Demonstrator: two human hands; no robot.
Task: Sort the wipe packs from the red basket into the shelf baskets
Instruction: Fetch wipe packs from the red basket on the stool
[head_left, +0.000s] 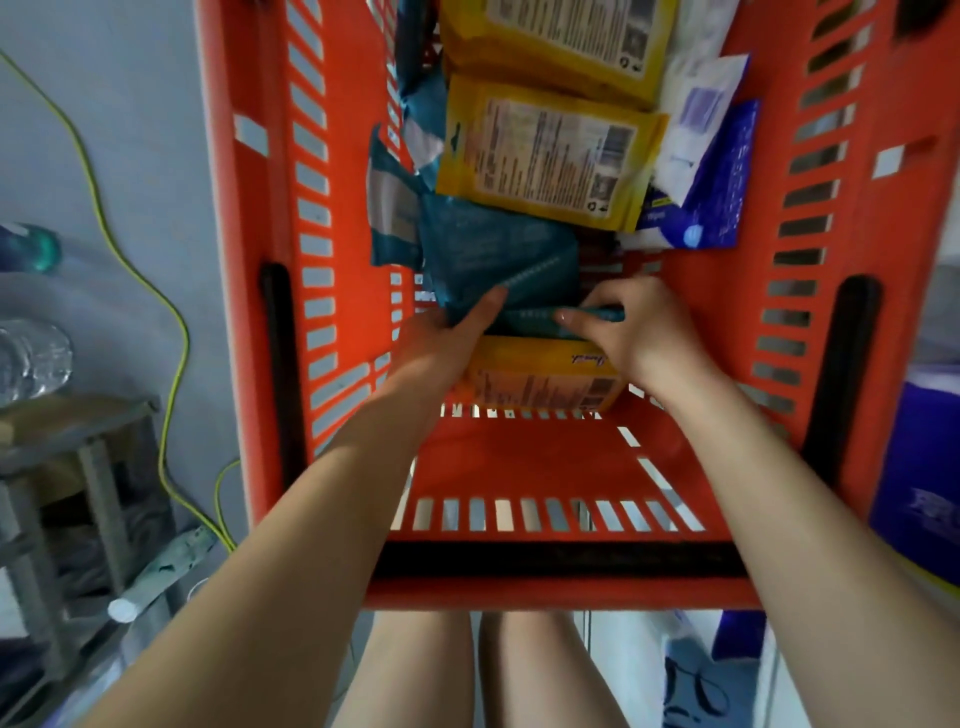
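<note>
Teal soft-plastic wipe pack (498, 254), crinkled with a ribbed sealed edge, lies in the slotted red plastic basket (332, 130) above a yellow printed wipe pack (540, 384), gripped by the left hand (441, 348) and pinched by the right hand (639, 332).

The left hand (447, 340) and right hand (641, 332) are bare, with bare forearms (311, 519) from wrist to elbow. Both thighs (415, 670) are bare too.

Our bare forearms reach forward together. Our left hand (444, 340) grips a teal plastic wipe pack (493, 249), thumb on top; our right hand (636, 327) pinches a teal sealed edge (595, 313) beside it.
</note>
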